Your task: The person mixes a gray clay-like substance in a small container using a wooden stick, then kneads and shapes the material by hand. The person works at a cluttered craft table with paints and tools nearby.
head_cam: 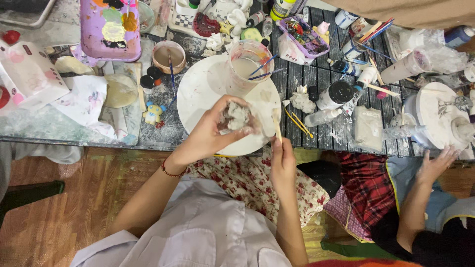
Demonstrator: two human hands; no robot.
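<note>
Over the near edge of the round white board (198, 94), the left hand (210, 133) cups a small lump of grey-white clay (237, 117), fingers curled around it in a closed grip that leaves its top showing. Just right of the board's near edge, the right hand (282, 160) pinches a thin wooden stick (276, 123) upright, its tip close beside the lump but, as far as can be seen, not touching it.

Judging by its look, the shaping seems only part done: the clay is rough, knobbly and uneven, with no clear form and no paint on it, so smoothing, detail and colour all appear left to do. Its underside is hidden by the palm.

Behind the board's far side stands a clear cup of cloudy water (247, 66) with 2 brushes in it. Left of the board lie a purple paint palette (110, 27) and a small painted figure (153, 112) on the desk (59, 128). Well to the right of the board, another person's hand (435, 165) rests near a 2nd white round board (435, 116).
</note>
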